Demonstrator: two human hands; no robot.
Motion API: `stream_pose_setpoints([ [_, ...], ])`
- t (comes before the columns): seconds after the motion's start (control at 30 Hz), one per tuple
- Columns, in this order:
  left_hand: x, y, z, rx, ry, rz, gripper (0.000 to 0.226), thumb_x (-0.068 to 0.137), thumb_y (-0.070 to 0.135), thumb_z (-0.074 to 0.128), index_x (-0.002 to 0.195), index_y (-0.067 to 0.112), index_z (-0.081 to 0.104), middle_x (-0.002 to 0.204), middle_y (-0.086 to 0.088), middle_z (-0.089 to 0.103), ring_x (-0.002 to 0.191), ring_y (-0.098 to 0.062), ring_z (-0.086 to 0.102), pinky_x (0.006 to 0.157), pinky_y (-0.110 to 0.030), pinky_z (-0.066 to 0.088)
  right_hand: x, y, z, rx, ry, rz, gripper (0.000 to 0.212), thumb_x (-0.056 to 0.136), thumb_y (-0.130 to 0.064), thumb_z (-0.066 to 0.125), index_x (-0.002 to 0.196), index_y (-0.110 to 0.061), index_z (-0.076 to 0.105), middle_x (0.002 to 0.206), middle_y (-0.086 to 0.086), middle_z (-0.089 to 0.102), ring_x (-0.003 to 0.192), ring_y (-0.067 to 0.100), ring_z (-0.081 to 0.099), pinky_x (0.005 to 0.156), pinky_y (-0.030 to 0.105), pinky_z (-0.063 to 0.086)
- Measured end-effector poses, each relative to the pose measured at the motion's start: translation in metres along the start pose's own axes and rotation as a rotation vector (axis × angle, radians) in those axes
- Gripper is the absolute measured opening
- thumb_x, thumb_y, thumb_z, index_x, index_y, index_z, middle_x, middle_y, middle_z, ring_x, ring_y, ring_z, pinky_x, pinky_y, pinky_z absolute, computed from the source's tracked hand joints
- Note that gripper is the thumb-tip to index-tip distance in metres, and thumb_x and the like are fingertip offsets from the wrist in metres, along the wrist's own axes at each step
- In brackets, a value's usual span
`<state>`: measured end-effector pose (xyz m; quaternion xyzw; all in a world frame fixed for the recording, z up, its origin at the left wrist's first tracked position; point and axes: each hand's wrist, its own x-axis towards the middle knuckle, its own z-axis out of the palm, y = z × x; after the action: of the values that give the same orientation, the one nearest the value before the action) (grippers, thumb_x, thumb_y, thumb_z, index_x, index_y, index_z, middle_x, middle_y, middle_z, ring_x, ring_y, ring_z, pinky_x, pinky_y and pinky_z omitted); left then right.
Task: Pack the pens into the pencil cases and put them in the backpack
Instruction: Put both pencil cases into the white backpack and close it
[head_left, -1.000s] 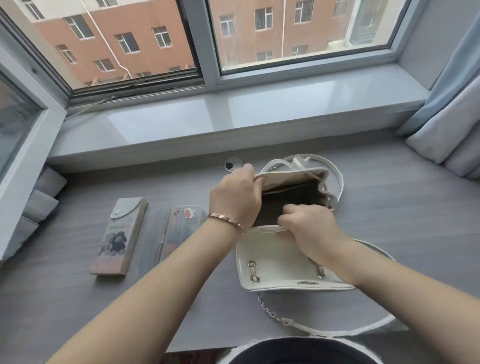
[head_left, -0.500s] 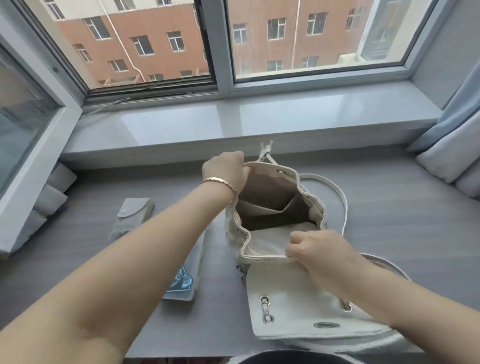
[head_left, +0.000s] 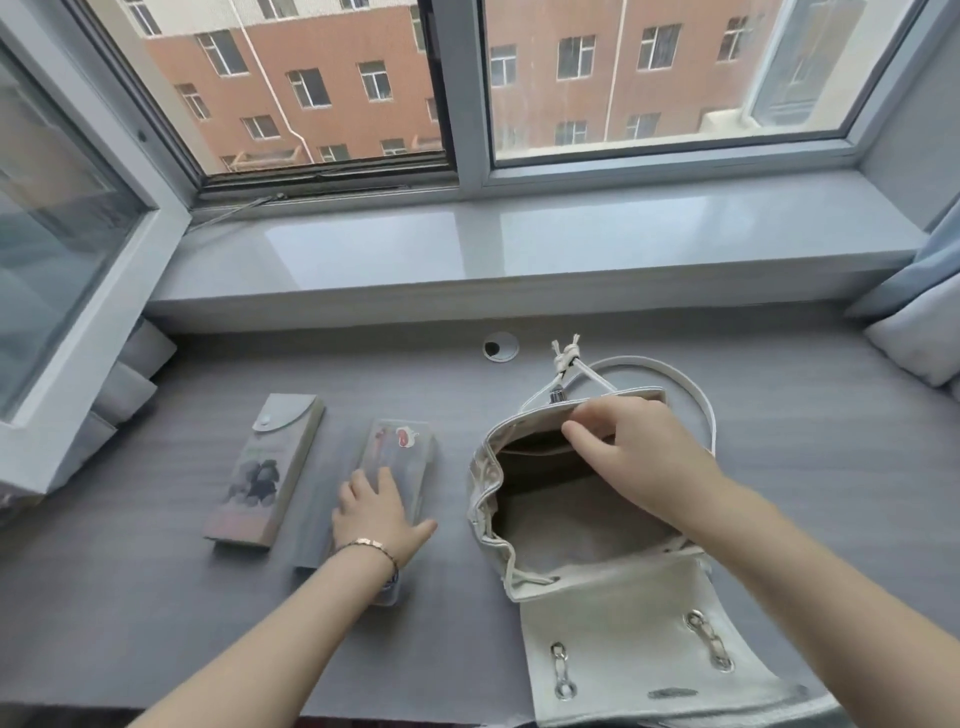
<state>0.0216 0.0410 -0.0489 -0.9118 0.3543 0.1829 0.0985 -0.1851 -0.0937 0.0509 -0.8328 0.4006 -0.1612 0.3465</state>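
Both of the 2 cases lie closed on the desk (head_left: 779, 426), none packed yet: the snap-flap case (head_left: 265, 475), then the clear case (head_left: 397, 457), long axes toward the window. The left hand (head_left: 379, 514) rests spread on it; the right hand (head_left: 631, 452) pinches the open backpack (head_left: 571, 525) rim.

Single head view, looking forward-down, close over desk (head_left: 779, 441), facing window (head_left: 649, 78).

backpack (head_left: 618, 629): white grained leather, metal eyelets | desk (head_left: 156, 597): matt grey woodgrain | windowsill (head_left: 467, 249): glossy
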Motion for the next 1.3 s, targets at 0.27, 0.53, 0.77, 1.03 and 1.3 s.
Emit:
stream_pose_setpoints([
  [0.27, 0.007, 0.004, 0.003, -0.28, -0.043, -0.278, 0.102, 0.068, 0.054, 0.064, 0.141, 0.013, 0.006, 0.132, -0.023, 0.043, 0.119, -0.039, 0.044, 0.097, -0.043, 0.038, 0.0, -0.003, -0.002, 0.064, -0.034, 0.03, 0.016, 0.087, -0.024, 0.056, 0.095, -0.016, 0.068, 0.081, -0.01, 0.063, 0.08, 0.006, 0.059, 0.077, 0.019, 0.044],
  [0.53, -0.052, 0.03, -0.091, -0.854, 0.286, 0.051, 0.095, 0.053, 0.053, 0.057, 0.136, 0.032, 0.016, 0.127, -0.007, 0.043, 0.118, -0.028, 0.043, 0.098, -0.04, 0.038, 0.012, -0.013, -0.005, 0.171, -0.126, 0.151, 0.076, 0.071, -0.069, 0.04, 0.087, 0.001, 0.067, 0.091, 0.016, 0.07, 0.087, 0.028, 0.065, 0.082, 0.039, 0.051],
  [0.77, -0.1, 0.093, -0.111, -0.553, 0.334, 0.401, 0.1, 0.061, 0.06, 0.062, 0.141, 0.027, 0.012, 0.119, -0.006, 0.041, 0.114, -0.024, 0.04, 0.095, -0.034, 0.037, 0.028, -0.026, -0.015, 0.793, -0.231, 0.331, 0.055, 0.063, -0.063, 0.064, 0.088, -0.015, 0.072, 0.079, -0.002, 0.076, 0.074, 0.013, 0.072, 0.056, 0.022, 0.055],
  [1.03, -0.065, 0.061, -0.082, -0.517, 0.428, 0.7, 0.025, 0.08, 0.028, 0.059, 0.071, 0.006, 0.065, 0.107, -0.011, 0.058, 0.103, -0.031, 0.052, 0.091, -0.034, 0.04, 0.02, 0.005, -0.032, 0.972, 0.035, 0.151, 0.031, 0.056, -0.035, 0.074, 0.08, -0.016, 0.07, 0.076, -0.002, 0.074, 0.071, 0.014, 0.069, 0.06, 0.028, 0.058],
  [1.3, -0.041, 0.07, -0.073, -0.77, 0.0, 0.547, 0.061, 0.077, -0.011, 0.042, 0.127, 0.024, 0.046, 0.149, -0.015, 0.024, 0.132, -0.028, 0.034, 0.097, -0.022, 0.037, -0.01, 0.016, -0.022, 0.024, 0.107, -0.43, 0.043, 0.059, -0.017, 0.081, 0.099, -0.007, 0.068, 0.086, 0.005, 0.072, 0.08, 0.006, 0.061, 0.07, 0.016, 0.046],
])
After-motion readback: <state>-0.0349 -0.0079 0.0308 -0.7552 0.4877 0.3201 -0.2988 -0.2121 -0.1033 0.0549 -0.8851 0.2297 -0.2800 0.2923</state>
